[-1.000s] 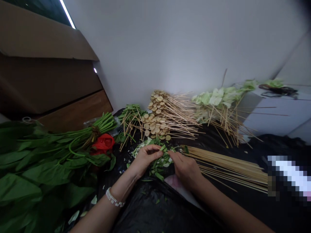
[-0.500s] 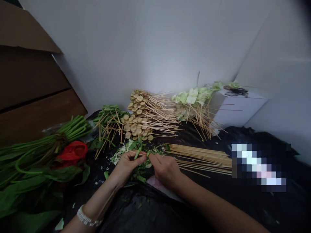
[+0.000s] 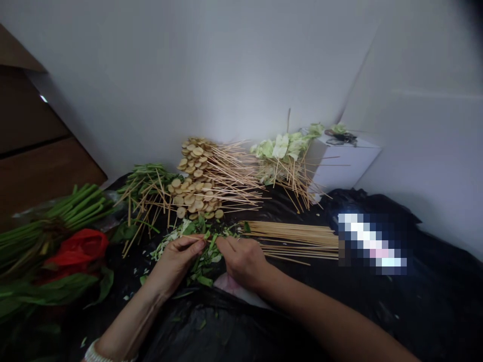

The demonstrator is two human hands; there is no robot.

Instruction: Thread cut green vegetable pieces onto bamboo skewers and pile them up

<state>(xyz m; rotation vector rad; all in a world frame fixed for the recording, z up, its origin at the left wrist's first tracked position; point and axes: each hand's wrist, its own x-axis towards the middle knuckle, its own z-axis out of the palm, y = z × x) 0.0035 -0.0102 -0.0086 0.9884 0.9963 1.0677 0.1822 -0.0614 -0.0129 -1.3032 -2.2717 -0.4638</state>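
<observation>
Over a heap of chopped greens point(image 3: 202, 261), my two hands are close together. Between the thumb and forefinger of my left hand point(image 3: 179, 259) is a thin bamboo skewer point(image 3: 192, 237), with a bit of green stem point(image 3: 207, 235) at the fingertips. My right hand point(image 3: 243, 259) is closed in a pinch on a green vegetable stem point(image 3: 213, 242) just beside it. Its curled fingers hide part of what it grips. Right of that hand lies a row of loose bamboo skewers point(image 3: 290, 234).
Skewered potato slices point(image 3: 196, 196), skewered greens point(image 3: 147, 178) and skewered cabbage point(image 3: 281, 146) lie along the wall. Leafy stalks point(image 3: 75, 211) and a red plastic bag point(image 3: 81, 251) are at left. Black plastic sheeting point(image 3: 181, 327) covers the surface. A white box point(image 3: 341, 163) stands back right.
The view has shifted, so everything sits further left. The longer green stem that stood up at my left fingers no longer shows there; the skewer now points out leftward past them.
</observation>
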